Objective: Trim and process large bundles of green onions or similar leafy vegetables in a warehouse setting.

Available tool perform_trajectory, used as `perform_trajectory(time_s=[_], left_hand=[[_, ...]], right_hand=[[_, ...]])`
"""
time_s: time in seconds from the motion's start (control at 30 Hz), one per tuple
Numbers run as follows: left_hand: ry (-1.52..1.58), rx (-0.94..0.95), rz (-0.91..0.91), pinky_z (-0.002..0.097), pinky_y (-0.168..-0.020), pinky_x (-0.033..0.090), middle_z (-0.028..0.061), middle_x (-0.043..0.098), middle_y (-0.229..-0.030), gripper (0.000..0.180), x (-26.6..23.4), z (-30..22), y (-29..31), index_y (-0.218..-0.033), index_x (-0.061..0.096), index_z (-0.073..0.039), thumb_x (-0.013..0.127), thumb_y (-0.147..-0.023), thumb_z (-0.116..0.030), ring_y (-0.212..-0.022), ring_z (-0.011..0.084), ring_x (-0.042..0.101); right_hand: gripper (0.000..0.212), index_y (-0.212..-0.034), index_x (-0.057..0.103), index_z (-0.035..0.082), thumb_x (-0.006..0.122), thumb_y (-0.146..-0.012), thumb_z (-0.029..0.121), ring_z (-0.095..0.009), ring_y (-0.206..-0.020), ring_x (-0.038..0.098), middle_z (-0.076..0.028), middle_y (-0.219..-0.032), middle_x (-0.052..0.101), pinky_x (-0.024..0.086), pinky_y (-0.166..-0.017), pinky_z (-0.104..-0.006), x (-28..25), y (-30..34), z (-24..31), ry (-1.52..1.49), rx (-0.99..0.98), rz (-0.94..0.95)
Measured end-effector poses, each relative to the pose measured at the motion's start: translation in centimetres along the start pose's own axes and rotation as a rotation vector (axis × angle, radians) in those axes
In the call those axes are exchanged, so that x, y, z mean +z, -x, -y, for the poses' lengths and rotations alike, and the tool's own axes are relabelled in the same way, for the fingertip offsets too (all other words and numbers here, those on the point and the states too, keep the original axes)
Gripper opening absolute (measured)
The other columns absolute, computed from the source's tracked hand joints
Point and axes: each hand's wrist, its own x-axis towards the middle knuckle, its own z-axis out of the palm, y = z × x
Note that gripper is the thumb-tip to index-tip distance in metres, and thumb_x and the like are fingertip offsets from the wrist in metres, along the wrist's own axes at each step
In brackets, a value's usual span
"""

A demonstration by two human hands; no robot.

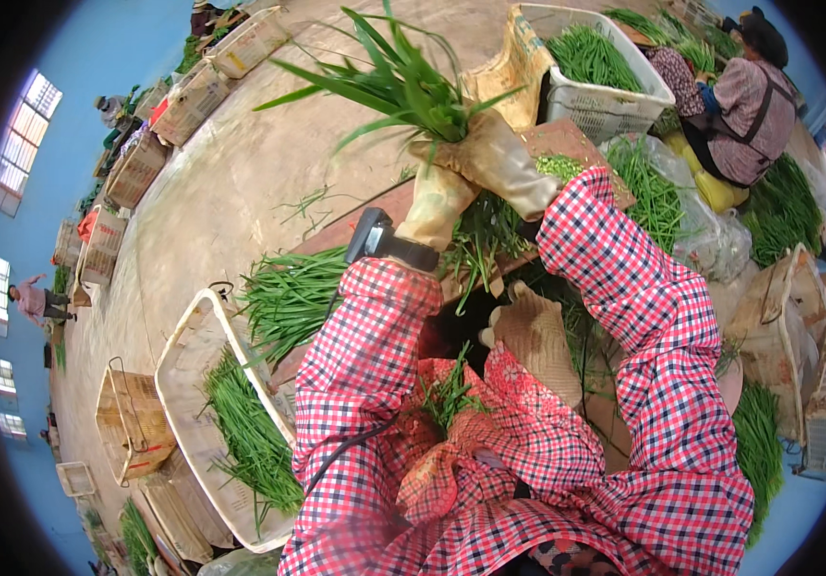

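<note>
Both my hands wear tan work gloves and meet on one bunch of long green chives, held up in front of me with the leaves fanning up and left. My left hand grips the bunch from below. My right hand closes around its stem end. A black device is strapped on my left wrist. My sleeves are red-and-white check, and a floral apron on my lap has a few green stems lying on it.
A white crate with chives sits at my lower left, another pile of chives beside it. A white basket full of greens stands ahead. A seated person works at the upper right. Crates line the left wall.
</note>
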Motion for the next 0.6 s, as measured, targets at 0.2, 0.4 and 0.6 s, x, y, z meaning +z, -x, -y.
perform_trajectory(time_s=[0.2,0.4,0.6], left_hand=[[0.581,-0.221,0.397,0.0351,-0.107,0.043,0.0153,0.057,-0.140,0.068,-6.6,-3.2,-0.6,-0.138,0.054,-0.001,0.081,-0.082,-0.028,-0.131,0.0261,0.052],[0.551,-0.285,0.129,0.0424,-0.111,0.042,0.0234,0.055,-0.141,0.086,-10.4,-1.4,2.4,-0.141,0.051,0.002,0.086,-0.076,-0.041,-0.131,0.0355,0.053],[0.523,-0.249,0.090,0.0395,-0.105,0.046,0.0225,0.062,-0.134,0.071,-11.6,1.0,3.3,-0.132,0.061,0.001,0.084,-0.079,-0.039,-0.124,0.0313,0.059]], right_hand=[[0.039,-0.109,0.069,-0.006,0.075,-0.090,0.027,-0.027,-0.083,0.072,-0.019,-0.096,0.075,0.059,-0.077,-0.0357,-1.5,-1.3,0.6,0.128,-0.162,-0.175],[0.065,-0.125,0.053,-0.011,0.069,-0.093,0.043,-0.027,-0.083,0.070,-0.025,-0.096,0.069,0.057,-0.066,-0.0365,-2.9,-2.2,1.4,0.486,-0.186,-0.256],[0.047,-0.107,0.068,-0.004,0.076,-0.084,0.036,-0.039,-0.107,0.060,-0.027,-0.108,0.066,0.042,-0.102,-0.0509,-2.8,-3.9,-0.7,0.269,-0.286,-0.372]])
